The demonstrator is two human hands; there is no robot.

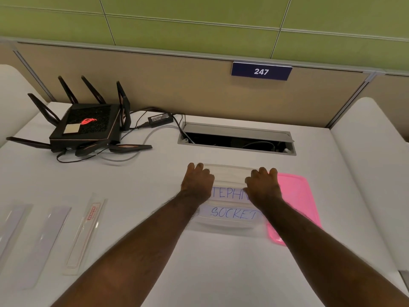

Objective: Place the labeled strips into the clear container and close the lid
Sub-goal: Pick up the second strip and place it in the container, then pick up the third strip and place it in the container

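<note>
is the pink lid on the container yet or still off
Off. The pink lid lies flat on the table beside the clear container, at its right.

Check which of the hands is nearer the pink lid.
Right. The right hand rests on the clear container right beside the pink lid, overlapping its left edge. The left hand is at the container's far-left corner, a container's width away.

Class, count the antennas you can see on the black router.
7 on the router: four stand up along its back, three lie flat in front. The body may hide another.
</note>
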